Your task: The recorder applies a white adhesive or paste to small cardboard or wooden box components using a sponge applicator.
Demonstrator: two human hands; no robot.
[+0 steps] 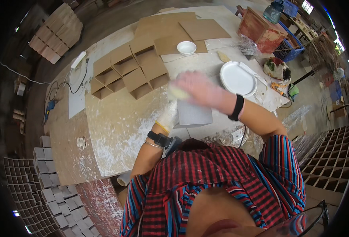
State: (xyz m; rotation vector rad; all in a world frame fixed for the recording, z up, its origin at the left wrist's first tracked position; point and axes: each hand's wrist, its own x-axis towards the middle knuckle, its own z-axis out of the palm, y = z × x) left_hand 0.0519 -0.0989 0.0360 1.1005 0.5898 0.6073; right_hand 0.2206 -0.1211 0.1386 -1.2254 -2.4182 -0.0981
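In front of me on the worktable stands a grey box [195, 115]. My left hand [168, 115], in a whitish glove, holds the box at its left side; its fingers are partly hidden. Over the box's far end is my right hand [198, 87], bare and smeared by motion. Its fingers are closed on a pale yellow sponge [178, 93], whose outline is blurred. A white round tray [238, 79] with a flat stick [253, 72] across its rim lies to the right. Beyond my hands is a small white bowl [186, 48].
Brown open cardboard boxes [137, 81] stand at the far left of the worktable [115, 142], with flat cardboard sheets [204, 29] behind. A power strip [78, 59] and cable lie left. At the far right is a worn red wooden box [261, 31]. Grey boxes [69, 205] are stacked lower left.
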